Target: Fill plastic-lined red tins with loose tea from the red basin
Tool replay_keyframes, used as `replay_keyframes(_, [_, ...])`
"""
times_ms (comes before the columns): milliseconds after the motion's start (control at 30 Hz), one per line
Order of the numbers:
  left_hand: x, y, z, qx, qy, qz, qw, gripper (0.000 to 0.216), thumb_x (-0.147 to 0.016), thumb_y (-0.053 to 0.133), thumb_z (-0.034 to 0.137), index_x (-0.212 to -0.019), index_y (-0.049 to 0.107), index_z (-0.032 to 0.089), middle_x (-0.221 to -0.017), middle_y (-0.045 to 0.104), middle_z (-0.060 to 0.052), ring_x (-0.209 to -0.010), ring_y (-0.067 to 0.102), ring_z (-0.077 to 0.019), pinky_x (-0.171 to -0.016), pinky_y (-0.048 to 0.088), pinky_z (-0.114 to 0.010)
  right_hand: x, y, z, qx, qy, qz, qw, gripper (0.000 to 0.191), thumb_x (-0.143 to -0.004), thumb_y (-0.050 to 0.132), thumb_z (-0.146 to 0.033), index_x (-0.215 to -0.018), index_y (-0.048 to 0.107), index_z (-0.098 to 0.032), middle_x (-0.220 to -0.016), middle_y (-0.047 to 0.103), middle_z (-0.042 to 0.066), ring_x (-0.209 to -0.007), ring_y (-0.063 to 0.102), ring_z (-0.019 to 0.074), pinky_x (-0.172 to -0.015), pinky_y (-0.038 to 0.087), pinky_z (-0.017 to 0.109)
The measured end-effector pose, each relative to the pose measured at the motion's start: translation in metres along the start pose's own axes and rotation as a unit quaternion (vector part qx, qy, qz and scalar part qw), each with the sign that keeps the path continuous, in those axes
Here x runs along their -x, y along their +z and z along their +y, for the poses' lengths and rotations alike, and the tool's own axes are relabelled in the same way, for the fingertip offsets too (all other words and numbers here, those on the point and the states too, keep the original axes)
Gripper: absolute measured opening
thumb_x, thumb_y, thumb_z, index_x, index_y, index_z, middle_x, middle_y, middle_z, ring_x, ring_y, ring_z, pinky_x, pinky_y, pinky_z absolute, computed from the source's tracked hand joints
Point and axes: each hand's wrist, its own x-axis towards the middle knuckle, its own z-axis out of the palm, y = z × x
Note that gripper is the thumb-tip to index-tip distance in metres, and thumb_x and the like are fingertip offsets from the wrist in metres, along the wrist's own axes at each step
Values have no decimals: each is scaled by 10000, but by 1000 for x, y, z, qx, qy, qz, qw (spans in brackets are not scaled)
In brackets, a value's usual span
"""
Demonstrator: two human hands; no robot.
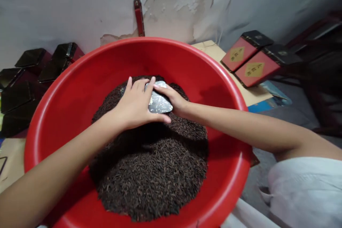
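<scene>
My left hand [137,107] reaches over a shiny silver metal object [160,103], its fingers spread across the left side and the thumb stretched out below. My right hand [173,99] grips the object's right side, fingertips on its upper edge. The object has a rounded, tapering end and pale scratches or specks. My left hand hides much of it, so I cannot tell its exact kind. Both hands are above a heap of dark, dry, twisted tea leaves [155,174] in a big red plastic basin [221,71]. A dark hollow shows in the heap beneath my hands.
Two red tins with black lids and yellow labels [253,69] lie tilted on cardboard [256,94] at the right. Several dark tins [33,58] are at the left. Behind the basin is a wall with peeling plaster [181,7]. Dark furniture [320,64] is at the far right.
</scene>
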Motion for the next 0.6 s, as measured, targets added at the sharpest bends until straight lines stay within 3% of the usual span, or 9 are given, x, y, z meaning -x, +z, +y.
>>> replay_keyframes(67, [-4,-1,3,-74,21,-50,996,1145,-540,670,670,-1405,288,25,-1360,398,-257,-1267,342,-429,-1084,168,-584,-1,-11,3,32,-27,-35,998,637,-646,619,-589,-1119,450,-197,-1192,579,99,-1093,560,223,-998,429,385])
replay_keyframes(133, [-5,-1,5,-127,17,-57,990,1145,-565,656,644,-1409,255,-17,-1292,438,-280,-1199,409,-432,-1024,291,-557,4,-26,7,132,-68,-92,985,966,-529,674,-669,-1276,325,-166,-1383,416,159,-1276,421,269,-1100,320,428])
replay_keyframes(200, [-1,-1,6,-159,32,-47,986,1078,-591,635,619,-1395,288,-10,-1230,475,-270,-1140,449,-424,-961,362,-534,11,-38,13,278,-119,-144,942,1309,-348,796,-607,-1377,153,-117,-1488,198,221,-1393,219,310,-1161,182,449])
replay_keyframes(267, [9,1,5,-172,69,-23,982,976,-640,598,601,-1363,326,3,-1203,482,-265,-1126,454,-416,-947,374,-529,17,-44,22,388,-171,-154,892,1449,-291,848,-518,-1402,27,-83,-1503,71,260,-1421,102,326,-1174,113,460])
replay_keyframes(333, [21,3,4,-179,98,9,979,886,-684,566,568,-1345,327,29,-1182,480,-256,-1098,469,-409,-919,388,-531,18,-43,32,422,-236,-119,867,1405,-352,833,-514,-1392,-8,-86,-1486,104,268,-1412,144,317,-1166,156,460])
replay_keyframes(433, [37,1,8,-184,119,48,974,831,-710,553,498,-1380,229,129,-1147,473,-218,-1059,484,-410,-872,406,-537,14,-34,37,447,-311,-115,831,1256,-412,806,-496,-1346,63,-103,-1408,269,251,-1353,279,301,-1131,262,438])
replay_keyframes(500, [43,-9,18,-202,130,75,968,859,-709,537,475,-1410,127,196,-1139,447,-205,-1024,479,-428,-835,405,-552,16,-29,30,456,-361,-107,806,1138,-478,772,-481,-1317,92,-123,-1373,319,233,-1328,313,284,-1113,297,415])
replay_keyframes(600, [42,-36,45,-261,176,129,940,894,-713,489,475,-1441,33,225,-1158,418,-213,-1005,450,-461,-819,372,-583,30,-25,2,444,-456,-42,770,1007,-575,703,-479,-1299,79,-162,-1374,324,203,-1349,282,255,-1138,254,386])
